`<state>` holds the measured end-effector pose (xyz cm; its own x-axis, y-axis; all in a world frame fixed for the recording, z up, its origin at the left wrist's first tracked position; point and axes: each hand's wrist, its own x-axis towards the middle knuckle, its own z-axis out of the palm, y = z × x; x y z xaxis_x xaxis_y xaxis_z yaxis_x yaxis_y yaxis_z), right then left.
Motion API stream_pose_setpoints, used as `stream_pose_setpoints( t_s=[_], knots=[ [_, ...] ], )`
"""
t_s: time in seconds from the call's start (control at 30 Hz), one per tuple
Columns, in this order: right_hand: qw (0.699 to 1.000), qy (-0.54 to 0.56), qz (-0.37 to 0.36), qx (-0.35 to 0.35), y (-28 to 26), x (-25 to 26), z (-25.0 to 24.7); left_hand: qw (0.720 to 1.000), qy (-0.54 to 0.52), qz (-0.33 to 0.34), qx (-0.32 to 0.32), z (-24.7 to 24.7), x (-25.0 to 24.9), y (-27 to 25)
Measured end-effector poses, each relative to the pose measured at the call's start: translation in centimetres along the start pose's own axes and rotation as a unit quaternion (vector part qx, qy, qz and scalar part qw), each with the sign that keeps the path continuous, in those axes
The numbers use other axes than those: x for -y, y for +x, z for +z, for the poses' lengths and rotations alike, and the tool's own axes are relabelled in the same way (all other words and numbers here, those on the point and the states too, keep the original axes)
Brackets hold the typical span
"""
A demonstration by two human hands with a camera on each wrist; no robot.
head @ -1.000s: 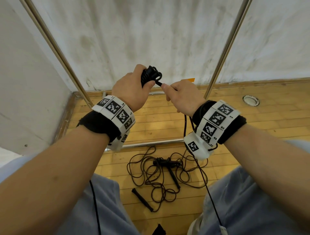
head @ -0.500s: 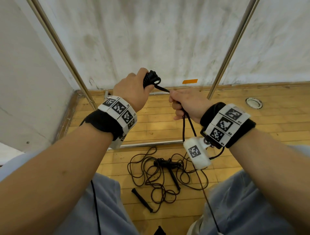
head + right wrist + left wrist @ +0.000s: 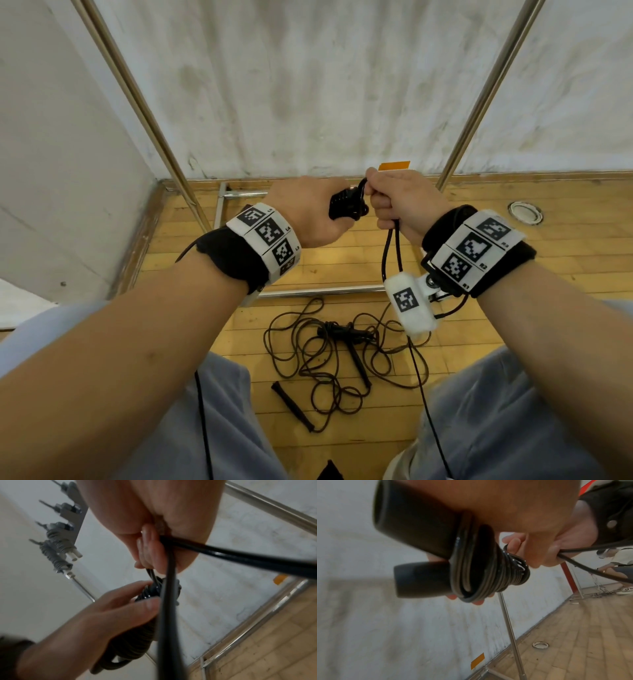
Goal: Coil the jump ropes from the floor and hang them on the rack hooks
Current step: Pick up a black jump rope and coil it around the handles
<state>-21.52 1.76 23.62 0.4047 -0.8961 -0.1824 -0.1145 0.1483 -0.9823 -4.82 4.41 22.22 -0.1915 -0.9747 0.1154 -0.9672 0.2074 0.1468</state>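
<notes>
Head view: left hand (image 3: 308, 214) grips the bundled handles (image 3: 419, 555); right hand (image 3: 400, 202) pinches the limp, slick-looking cord (image 3: 390, 250), probably best held at its wraps.

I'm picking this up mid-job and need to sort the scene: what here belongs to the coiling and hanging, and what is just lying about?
Job:
- left hand holding the handles with wound coil
- right hand gripping the loose cord
- tangled ropes on the floor
- rack hooks, two already hung with ropes

Lying about:
- orange tape on the wall
- round floor fitting
</notes>
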Motion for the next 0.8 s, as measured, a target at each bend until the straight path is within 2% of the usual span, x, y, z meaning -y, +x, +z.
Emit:
stream_pose_setpoints(
  t_s=[0.13,0.23,0.37,0.47,0.6,0.8],
  knots=[
    [0.992,-0.124,-0.033,-0.017,0.1,-0.2,0.0,1.000,-0.008,0.006,0.019,0.0,-0.4,-0.1],
    [0.966,-0.240,-0.081,-0.047,0.2,0.0,-0.2,0.999,-0.043,0.013,0.007,-0.1,-0.4,-0.3],
    [0.948,-0.284,-0.117,-0.085,0.3,0.0,-0.8,0.994,-0.093,0.053,-0.003,-0.6,-0.6,-0.9],
    [0.958,-0.246,-0.118,-0.083,0.5,-0.3,-0.7,0.988,-0.128,0.081,-0.012,-0.8,-0.7,-1.3],
    [0.982,-0.148,-0.094,-0.067,0.6,-0.4,-1.0,0.972,-0.213,0.082,-0.055,-1.0,-1.3,-1.7],
    [0.996,-0.044,-0.045,-0.059,0.8,-0.6,-0.3,0.934,-0.344,-0.022,-0.099,-1.4,-2.0,-1.4]
  ],
)
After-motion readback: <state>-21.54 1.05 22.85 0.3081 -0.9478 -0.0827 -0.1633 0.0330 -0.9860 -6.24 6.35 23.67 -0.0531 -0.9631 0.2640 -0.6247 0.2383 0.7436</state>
